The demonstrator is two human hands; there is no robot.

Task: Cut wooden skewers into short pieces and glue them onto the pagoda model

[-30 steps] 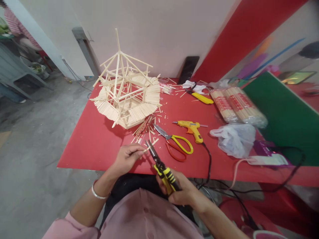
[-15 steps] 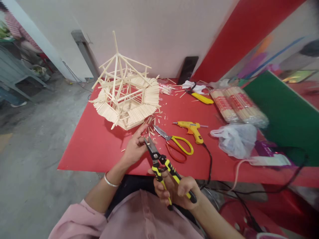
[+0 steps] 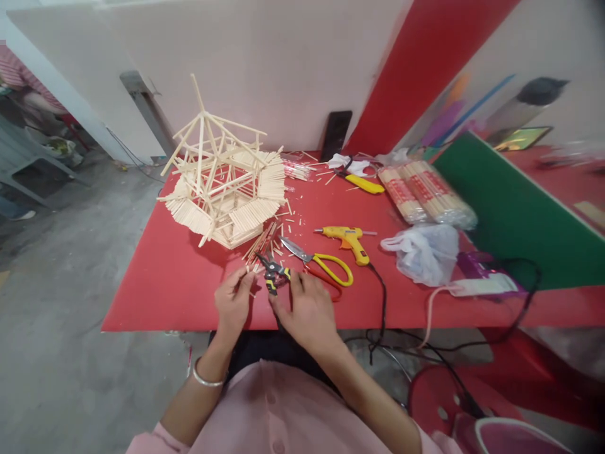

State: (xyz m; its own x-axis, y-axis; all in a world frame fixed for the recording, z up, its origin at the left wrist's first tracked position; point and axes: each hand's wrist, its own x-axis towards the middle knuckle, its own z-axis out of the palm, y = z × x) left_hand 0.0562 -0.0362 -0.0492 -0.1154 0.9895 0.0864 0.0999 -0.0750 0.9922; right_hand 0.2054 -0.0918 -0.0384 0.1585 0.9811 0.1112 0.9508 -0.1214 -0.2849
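My left hand [image 3: 231, 301] rests on the red table [image 3: 165, 284] with its fingertips pinched on a short wooden stick [image 3: 249, 271] beside a scatter of cut sticks [image 3: 267, 239]. My right hand [image 3: 307, 309] lies palm down over the handles of the black-and-yellow pliers [image 3: 273, 274], pressing them to the tabletop. Only the pliers' jaws and a bit of handle show, pointing left toward my left fingers. A roofed model made of wooden sticks [image 3: 222, 189] stands just beyond, at the table's far left.
Yellow-handled scissors [image 3: 324, 265] lie right of my hands, then a yellow glue gun [image 3: 347, 238] with its black cord. Farther right are a plastic bag [image 3: 420, 252], wrapped stick bundles [image 3: 425, 192], a yellow cutter [image 3: 362, 183], a green board [image 3: 515, 214] and a power strip [image 3: 482, 287].
Both hands moved forward from my lap onto the table. The pliers went from held up with jaws open to lying flat under my right hand. My left hand now pinches a stick.
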